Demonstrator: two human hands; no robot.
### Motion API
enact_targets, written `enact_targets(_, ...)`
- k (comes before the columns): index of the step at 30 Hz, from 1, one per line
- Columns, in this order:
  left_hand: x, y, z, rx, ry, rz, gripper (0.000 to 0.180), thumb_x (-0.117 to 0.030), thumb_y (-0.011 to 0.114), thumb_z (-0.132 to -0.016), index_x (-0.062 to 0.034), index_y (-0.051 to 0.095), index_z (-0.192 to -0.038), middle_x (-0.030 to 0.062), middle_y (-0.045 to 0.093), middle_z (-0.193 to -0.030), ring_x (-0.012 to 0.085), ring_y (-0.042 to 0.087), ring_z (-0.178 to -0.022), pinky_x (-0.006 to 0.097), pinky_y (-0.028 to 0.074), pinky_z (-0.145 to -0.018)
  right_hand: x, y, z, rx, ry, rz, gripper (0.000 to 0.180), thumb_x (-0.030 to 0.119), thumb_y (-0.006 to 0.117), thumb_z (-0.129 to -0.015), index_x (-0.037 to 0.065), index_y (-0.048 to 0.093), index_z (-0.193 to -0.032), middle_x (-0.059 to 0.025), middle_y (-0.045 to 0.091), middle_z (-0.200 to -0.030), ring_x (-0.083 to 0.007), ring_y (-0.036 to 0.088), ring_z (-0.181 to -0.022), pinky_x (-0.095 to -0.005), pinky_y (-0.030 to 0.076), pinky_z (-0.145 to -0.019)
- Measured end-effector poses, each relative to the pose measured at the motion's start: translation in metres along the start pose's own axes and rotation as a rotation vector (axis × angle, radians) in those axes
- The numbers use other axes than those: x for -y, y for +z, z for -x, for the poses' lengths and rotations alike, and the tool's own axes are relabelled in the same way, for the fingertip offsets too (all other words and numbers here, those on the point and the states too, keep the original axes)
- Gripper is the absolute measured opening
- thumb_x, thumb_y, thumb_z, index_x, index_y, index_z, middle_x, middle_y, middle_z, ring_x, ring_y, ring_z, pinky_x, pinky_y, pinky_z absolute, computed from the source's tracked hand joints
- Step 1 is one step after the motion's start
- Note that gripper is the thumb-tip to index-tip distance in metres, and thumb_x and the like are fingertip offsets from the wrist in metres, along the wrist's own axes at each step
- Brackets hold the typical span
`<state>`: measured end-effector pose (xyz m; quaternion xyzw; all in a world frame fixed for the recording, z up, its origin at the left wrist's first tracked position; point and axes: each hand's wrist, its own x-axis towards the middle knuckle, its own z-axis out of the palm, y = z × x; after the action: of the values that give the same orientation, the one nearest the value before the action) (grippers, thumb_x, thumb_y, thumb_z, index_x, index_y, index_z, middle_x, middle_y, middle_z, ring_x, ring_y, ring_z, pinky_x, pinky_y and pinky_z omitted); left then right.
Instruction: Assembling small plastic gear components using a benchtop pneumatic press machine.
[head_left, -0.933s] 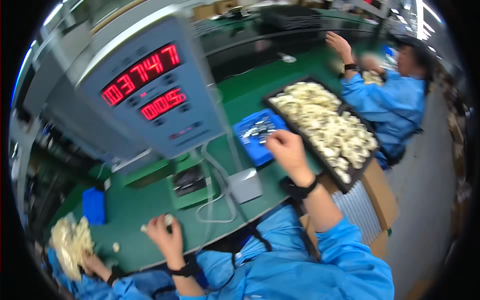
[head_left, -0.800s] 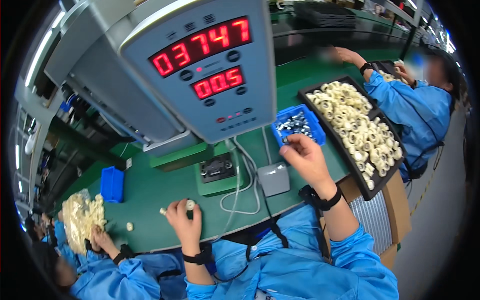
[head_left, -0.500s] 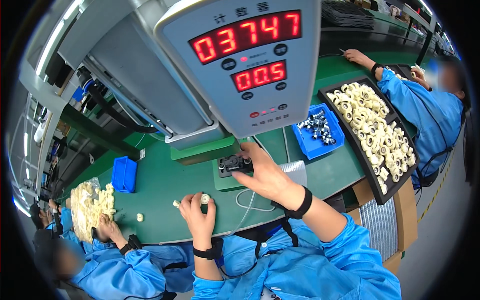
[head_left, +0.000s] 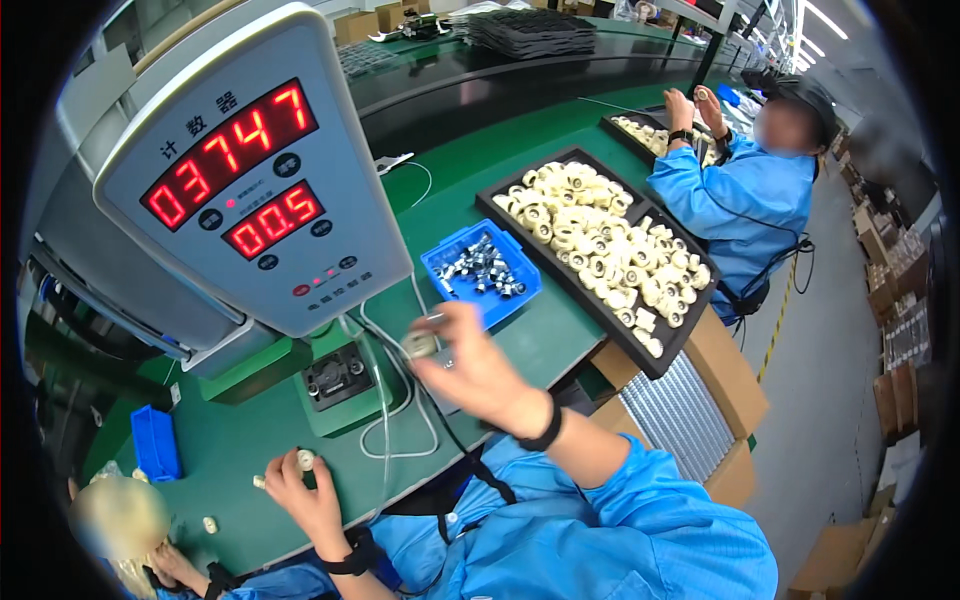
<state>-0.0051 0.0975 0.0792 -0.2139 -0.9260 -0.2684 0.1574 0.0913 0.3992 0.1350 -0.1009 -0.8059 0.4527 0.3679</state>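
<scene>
My hands: left hand point(head_left: 312, 498) low on green desk point(head_left: 540, 340), fingers pinching small white ring point(head_left: 306, 459). Right hand point(head_left: 478, 368) raised mid-desk, closed on small pale part point(head_left: 420, 345), beside black fixture point(head_left: 335, 377). Step, I judge: loading fixture. Next needs careful alignment of part over fixture socket.

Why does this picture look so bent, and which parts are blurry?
Head view: the fisheye lens bows the green workbench and leaves black corners; the right hand, holding a small pale ring-shaped part, is smeared by motion; the left hand and the black tray of cream rings are sharper; bright strip lights glare at the top right.
</scene>
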Motion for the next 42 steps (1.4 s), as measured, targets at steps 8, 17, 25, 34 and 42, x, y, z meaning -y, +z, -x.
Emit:
enact_targets(8, -0.004, -0.006, -0.005, -0.046, 0.027, 0.025, 0.036, -0.015, 0.074, -0.084, -0.0037, 0.067, -0.118, 0.0156, 0.059, -0.118, 0.036, 0.049, -0.115, 0.048, 0.036, -0.104, -0.067, -0.195, 0.043, -0.441, 0.259, 0.734, 0.049, 0.016, 0.072, -0.087, -0.002, 0.05, -0.128, -0.0224, 0.055, -0.126, -0.0366, 0.054, -0.118, -0.0421, 0.042, -0.1)
enact_targets(17, -0.092, -0.009, -0.06, 0.048, 0.087, 0.435, 0.045, -0.01, 0.076, -0.082, -0.0035, 0.064, -0.125, 0.0101, 0.061, -0.113, 0.0237, 0.058, -0.1, 0.034, 0.048, -0.088, -0.019, -0.128, 0.064, -0.396, 0.201, -0.045, 0.01, 0.005, 0.057, -0.1, 0.001, 0.056, -0.109, -0.0013, 0.055, -0.101, -0.0081, 0.049, -0.086, -0.0232, 0.042, -0.077)
enact_targets(25, -0.079, 0.027, -0.092, 0.177, 0.082, 0.364, 0.041, -0.017, 0.082, -0.079, -0.0061, 0.069, -0.117, 0.0092, 0.064, -0.109, 0.0231, 0.057, -0.098, 0.035, 0.047, -0.085, -0.017, -0.099, 0.077, -0.203, 0.115, 0.012, 0.007, 0.001, 0.063, -0.091, -0.001, 0.059, -0.096, -0.0108, 0.059, -0.097, -0.0178, 0.055, -0.083, -0.0285, 0.045, -0.072)
enact_targets(34, -0.07, 0.026, -0.114, 0.35, -0.036, 0.491, 0.04, -0.019, 0.086, -0.074, -0.0041, 0.075, -0.109, 0.0091, 0.069, -0.1, 0.0164, 0.058, -0.083, 0.031, 0.046, -0.074, 0.005, -0.072, 0.068, -0.093, -0.013, -0.123, 0.054, 0.002, 0.08, -0.079, 0.005, 0.049, -0.123, -0.0103, 0.069, -0.105, -0.0204, 0.068, -0.094, -0.0321, 0.051, -0.076)
enact_targets(42, -0.072, 0.014, -0.116, 0.431, -0.064, 0.498, 0.04, -0.021, 0.084, -0.076, -0.0088, 0.075, -0.114, 0.0009, 0.059, -0.092, 0.0143, 0.051, -0.086, 0.029, 0.042, -0.079, 0.026, -0.063, 0.063, -0.05, -0.111, -0.055, 0.055, 0.0, 0.081, -0.077, 0.006, 0.05, -0.122, -0.0099, 0.071, -0.104, -0.0215, 0.069, -0.091, -0.0322, 0.052, -0.071)
